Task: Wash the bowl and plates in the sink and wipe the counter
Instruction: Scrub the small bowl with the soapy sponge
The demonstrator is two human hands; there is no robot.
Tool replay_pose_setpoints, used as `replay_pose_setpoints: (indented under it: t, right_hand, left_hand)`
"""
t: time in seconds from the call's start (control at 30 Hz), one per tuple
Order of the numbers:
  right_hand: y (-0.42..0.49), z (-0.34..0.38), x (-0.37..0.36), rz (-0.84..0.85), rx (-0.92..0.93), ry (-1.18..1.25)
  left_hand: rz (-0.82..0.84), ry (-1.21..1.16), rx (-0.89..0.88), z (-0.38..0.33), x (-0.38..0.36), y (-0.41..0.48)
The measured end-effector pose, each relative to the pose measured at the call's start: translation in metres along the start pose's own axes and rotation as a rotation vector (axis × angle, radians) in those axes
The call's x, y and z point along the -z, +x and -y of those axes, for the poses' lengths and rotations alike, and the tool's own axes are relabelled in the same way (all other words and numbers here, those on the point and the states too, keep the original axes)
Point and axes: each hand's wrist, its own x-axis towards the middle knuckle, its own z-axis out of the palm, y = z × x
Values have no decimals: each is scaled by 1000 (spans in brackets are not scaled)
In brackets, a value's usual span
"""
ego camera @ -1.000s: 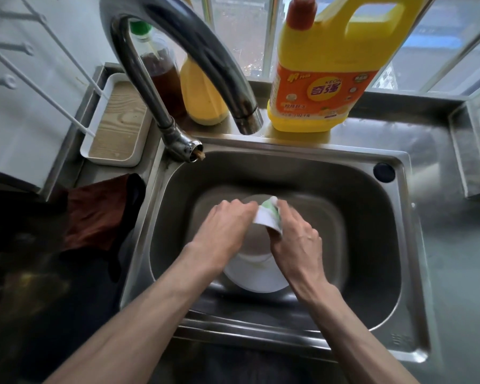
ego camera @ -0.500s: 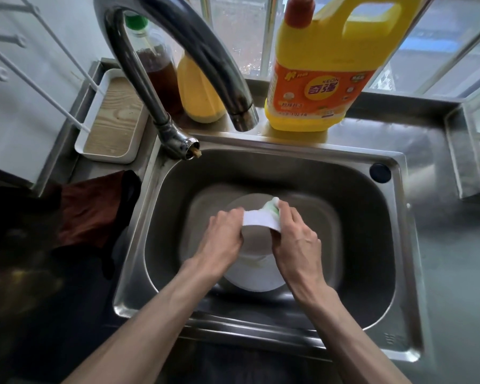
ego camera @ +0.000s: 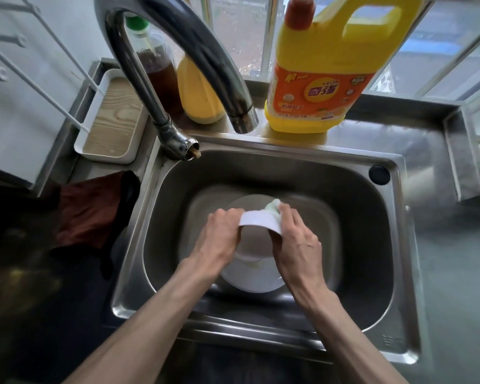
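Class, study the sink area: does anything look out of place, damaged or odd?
The tap looks odd: a stub at its base ends open, as if a handle is missing. A dark red cloth lies crumpled beside the sink.

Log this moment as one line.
left hand grips round white bowl | right hand presses green sponge on rim | white plate beneath, in steel sink
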Motion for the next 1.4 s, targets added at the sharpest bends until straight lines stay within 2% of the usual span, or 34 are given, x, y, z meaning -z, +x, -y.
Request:
replay_pose_setpoints:
  t: [0.03,0.1,0.17,0.23,0.3,0.33,0.37,0.47,0.67,0.73,0.77,0.8,0.87,0.9,0.93,0.97,1.03,1.13,1.2,1.23,1.3,1.37,1.4]
  right_hand:
    - [-2,2,0,29,16,-60]
    - [-3,5,-2,25,1,-96]
    - [-1,3,-2,-11,-69,-1]
    - [0,-1,-2,-1,-171,203]
    - [-3,-2,0,35,-234,379]
    - [-4,-2,0,44,-233,408]
    - [-4,-1,-1,42,-217,404]
    - [-4,-1,-5,-15,-147,321]
    - [4,16,3,-78,81,201]
    - [9,16,7,-78,114,169]
    - [12,13,10,-86,76,182]
    - [15,10,13,-93,1,225]
    - [19,5,14,-63,-156,336]
    - [19,4,13,-43,-193,363]
    - [17,5,11,-28,-200,367]
    - [14,7,9,-23,-186,354]
    - [10,12,9,-45,-79,275]
    - [8,21,9,-29,177,4]
    - [9,22,8,-39,210,-65]
    - [9,20,7,-53,155,-16]
    - [7,15,5,-78,-37,177]
    - [1,11,2,-85,-168,315]
    - [-2,11,0,-83,-188,361]
  left_hand:
    - [-31,188,-62,-5,3,1]
    - [-85,372,-125,-14,3,-2]
    - [-98,313,-89,-11,-2,-2]
    - [-97,-57,44,2,-13,-1]
    - [28,-636,256,5,-21,-5]
    - [80,-848,341,3,-24,-8]
    - [99,-939,387,3,-28,-10]
    - [27,-802,365,13,-32,-6]
    - [-77,-99,150,17,-24,-2]
    - [-104,6,87,16,-19,0]
    - [-125,-47,80,17,-17,-1]
    - [-139,-199,90,20,-16,-2]
    - [-135,-684,179,19,-19,-9]
    - [-130,-865,217,16,-23,-12]
    - [-153,-939,223,14,-26,-15]
    - [-180,-926,201,16,-33,-18]
    - [-208,-755,154,17,-34,-20]
    - [-181,-264,56,14,-29,-16]
    - [-204,-192,49,15,-29,-15]
    - [-219,-283,68,17,-28,-16]
    - [-233,-649,171,22,-29,-19]
    - [-149,-967,268,17,-33,-22]
    - [-121,-1021,280,14,-35,-24]
